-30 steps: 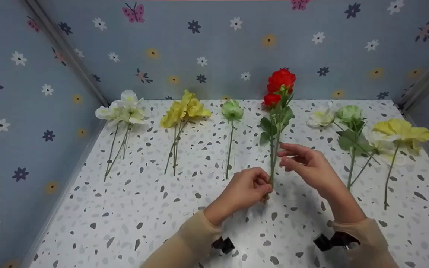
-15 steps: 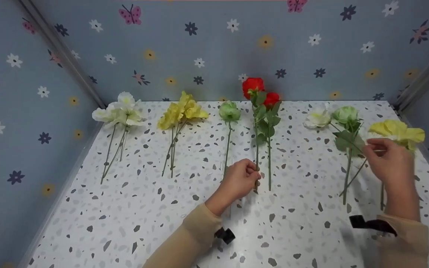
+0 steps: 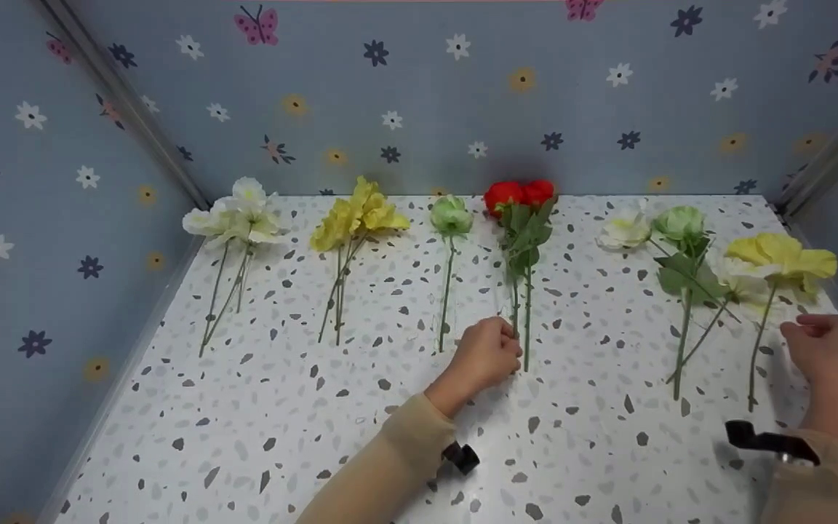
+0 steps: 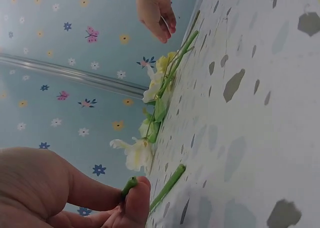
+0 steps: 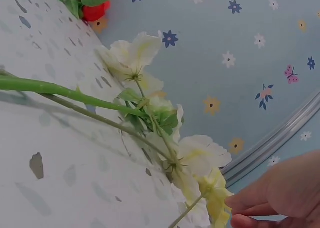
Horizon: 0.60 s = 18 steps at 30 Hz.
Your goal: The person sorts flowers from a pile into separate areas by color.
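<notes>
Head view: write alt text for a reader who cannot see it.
A person's left hand pinches the stem of one of two red flowers on a speckled white tabletop; the empty right hand is near a yellow flower. Other flowers, white, yellow and green, lie either side.

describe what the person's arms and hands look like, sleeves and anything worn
The left hand and right hand are ungloved. The left sleeve and right sleeve are plain beige; an angular black fitting shows at each cuff.
</notes>
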### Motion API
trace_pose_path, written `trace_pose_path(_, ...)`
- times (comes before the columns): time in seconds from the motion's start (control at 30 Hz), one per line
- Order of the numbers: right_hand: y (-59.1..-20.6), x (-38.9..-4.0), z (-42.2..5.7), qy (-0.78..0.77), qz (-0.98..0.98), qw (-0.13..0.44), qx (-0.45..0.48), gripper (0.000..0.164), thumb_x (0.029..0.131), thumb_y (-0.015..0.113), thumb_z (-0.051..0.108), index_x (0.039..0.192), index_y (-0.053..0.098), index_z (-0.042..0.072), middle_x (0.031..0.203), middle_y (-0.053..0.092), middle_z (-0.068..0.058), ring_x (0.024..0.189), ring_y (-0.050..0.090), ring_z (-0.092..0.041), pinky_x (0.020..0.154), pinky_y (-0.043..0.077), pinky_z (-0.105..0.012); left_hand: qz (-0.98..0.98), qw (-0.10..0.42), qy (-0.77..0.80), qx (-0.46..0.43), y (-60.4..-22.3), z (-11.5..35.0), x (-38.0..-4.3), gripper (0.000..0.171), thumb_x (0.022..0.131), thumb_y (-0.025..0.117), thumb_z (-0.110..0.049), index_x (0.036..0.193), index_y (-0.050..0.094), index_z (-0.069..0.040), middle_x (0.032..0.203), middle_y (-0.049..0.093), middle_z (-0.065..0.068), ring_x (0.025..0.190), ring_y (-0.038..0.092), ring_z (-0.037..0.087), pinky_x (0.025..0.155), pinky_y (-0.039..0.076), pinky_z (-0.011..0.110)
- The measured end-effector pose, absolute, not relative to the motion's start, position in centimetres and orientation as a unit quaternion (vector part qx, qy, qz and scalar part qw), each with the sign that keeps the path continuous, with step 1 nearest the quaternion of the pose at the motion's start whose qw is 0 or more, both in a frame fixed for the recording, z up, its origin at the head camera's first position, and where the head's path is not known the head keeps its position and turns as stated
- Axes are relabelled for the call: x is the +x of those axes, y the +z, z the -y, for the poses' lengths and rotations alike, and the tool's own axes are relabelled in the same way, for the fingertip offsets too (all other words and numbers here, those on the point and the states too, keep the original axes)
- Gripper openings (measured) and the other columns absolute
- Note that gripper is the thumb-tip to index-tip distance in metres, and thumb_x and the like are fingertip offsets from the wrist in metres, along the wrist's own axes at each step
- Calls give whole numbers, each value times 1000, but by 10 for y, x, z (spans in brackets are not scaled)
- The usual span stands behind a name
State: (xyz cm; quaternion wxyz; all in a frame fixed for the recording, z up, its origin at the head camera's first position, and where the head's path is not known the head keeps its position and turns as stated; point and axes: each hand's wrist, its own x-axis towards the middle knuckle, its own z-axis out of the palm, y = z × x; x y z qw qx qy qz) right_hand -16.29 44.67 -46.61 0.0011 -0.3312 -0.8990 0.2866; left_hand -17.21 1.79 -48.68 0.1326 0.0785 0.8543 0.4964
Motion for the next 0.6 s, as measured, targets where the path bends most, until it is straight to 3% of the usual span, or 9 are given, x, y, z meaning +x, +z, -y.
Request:
trace_pose_path(0.17,-475,-166,-446,293,897,-28,-329,59,105,45,35,147,42,-7,143,44,-34,114,54,-48,83,49,-57,-873,124,459,107,-493,-29,-170,10,93,58,-1,99,66,-3,85,66,0,72,54,13,65,47,27)
trace_pose_path(0.3,-479,-169,-445,286,900,-53,-325,61,104,48,37,145,43,-8,142,47,-34,109,58,-46,76,52,-52,-883,114,439,120,-498,-36,-167,11,93,59,-2,101,67,-3,88,67,3,75,57,15,68,49,30)
trace_pose_path(0.6,-480,-171,-445,282,904,-67,-314,51,100,58,31,135,55,-6,122,58,-29,95,59,-38,72,51,-48,-891,83,431,114,-497,-32,-172,13,95,58,-6,102,68,0,84,67,4,74,59,15,71,52,30)
